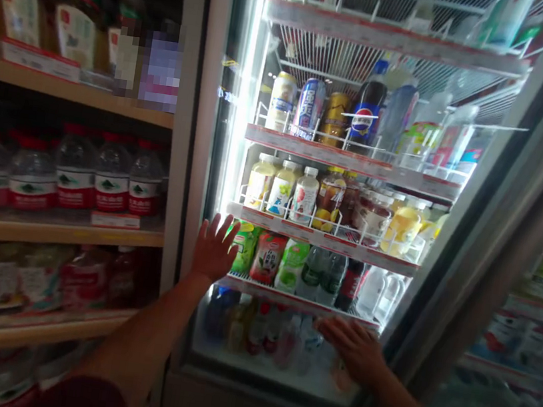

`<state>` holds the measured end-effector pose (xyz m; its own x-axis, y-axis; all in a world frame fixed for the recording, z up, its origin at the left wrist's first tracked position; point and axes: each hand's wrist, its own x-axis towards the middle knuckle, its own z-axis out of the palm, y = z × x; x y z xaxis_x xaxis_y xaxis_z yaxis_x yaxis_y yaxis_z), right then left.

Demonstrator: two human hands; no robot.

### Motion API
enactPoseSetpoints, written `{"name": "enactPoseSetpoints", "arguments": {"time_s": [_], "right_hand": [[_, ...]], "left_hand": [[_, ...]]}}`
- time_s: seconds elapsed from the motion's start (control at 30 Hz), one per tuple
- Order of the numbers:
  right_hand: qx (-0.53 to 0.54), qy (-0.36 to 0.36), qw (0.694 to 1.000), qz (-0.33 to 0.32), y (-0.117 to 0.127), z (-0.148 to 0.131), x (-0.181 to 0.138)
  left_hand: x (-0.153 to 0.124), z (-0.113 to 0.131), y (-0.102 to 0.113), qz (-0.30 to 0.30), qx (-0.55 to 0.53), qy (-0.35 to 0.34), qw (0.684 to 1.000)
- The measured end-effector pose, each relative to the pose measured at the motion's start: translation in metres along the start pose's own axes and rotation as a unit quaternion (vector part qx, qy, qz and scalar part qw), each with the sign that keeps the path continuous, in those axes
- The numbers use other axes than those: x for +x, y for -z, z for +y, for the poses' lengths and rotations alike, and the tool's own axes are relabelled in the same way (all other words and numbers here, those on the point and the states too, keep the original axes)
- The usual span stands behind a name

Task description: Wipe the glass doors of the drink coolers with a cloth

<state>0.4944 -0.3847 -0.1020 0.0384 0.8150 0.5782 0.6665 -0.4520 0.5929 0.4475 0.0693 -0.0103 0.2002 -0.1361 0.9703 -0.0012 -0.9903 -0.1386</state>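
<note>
My left hand (pixel 215 249) reaches up with fingers spread, at the left side of a lit drinks fridge (pixel 342 237). Just beyond its fingers stands a green drink pack (pixel 245 248), with a red drink pack (pixel 268 257) and a green-and-white pack (pixel 292 266) beside it. Lower and to the right, my right hand (pixel 352 347) is stretched out flat, palm down, before the fridge's bottom section. Nothing is held in either hand. Clear bottles (pixel 332 278) and a dark bottle with a red label (pixel 351 285) stand above the right hand. Whether my fingers touch the fridge, I cannot tell.
Higher fridge shelves hold juice bottles (pixel 305 195), cans (pixel 308 107) and a Pepsi bottle (pixel 366 112). Left of the fridge, wooden shelves (pixel 55 234) carry red-capped water bottles (pixel 114 174) and larger jars (pixel 22 0). A fridge door frame (pixel 486 260) slants along the right.
</note>
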Motion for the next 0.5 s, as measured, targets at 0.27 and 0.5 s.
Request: {"name": "enactPoseSetpoints", "arguments": {"time_s": [0.27,0.5], "right_hand": [[-0.027,-0.112,0.991,0.071,-0.011,-0.03,0.11],[0.033,-0.108,0.992,0.047,-0.013,-0.051,0.165]], "left_hand": [[-0.001,0.0,-0.001,-0.009,-0.013,0.005,1.0],[-0.002,0.001,-0.002,-0.011,-0.028,0.015,0.999]]}}
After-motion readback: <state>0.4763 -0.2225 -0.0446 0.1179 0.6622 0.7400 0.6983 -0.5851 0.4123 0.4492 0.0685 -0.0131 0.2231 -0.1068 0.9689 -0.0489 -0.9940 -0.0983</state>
